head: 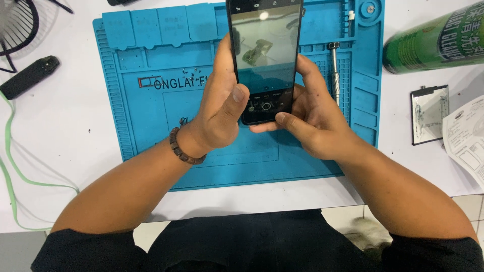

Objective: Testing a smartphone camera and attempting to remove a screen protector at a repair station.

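At centre frame, above the blue mat [151, 126], both hands hold a black smartphone [264, 55] upright, screen toward the camera and lit with what looks like a camera view. Left hand [219, 108] is wrapped round the phone's left edge, fingers hidden behind it, thumb laid across the lower-left of the glass. Right hand [312, 121] cups the lower-right corner, fingers curled behind, thumb reaching in along the bottom edge near the on-screen buttons. So both are closed on the phone, neither spread. Phone is off the mat, its top cut by the upper edge of the frame. My read: light, rigid slab, glass front, slick and crack-prone; best held by the long side edges as here, not by the faces. A beaded bracelet [184, 148] sits on the left wrist. Outward: a metal screwdriver bit [335, 70] lies on the mat right of the phone. Mat lies on the white bench [75, 151]. Green spray can [433, 38] at upper right, a flat battery pack [429, 113] below it, printed paper [466, 138] at right edge. Black handheld device [29, 76] and green cable [12, 166] at left.
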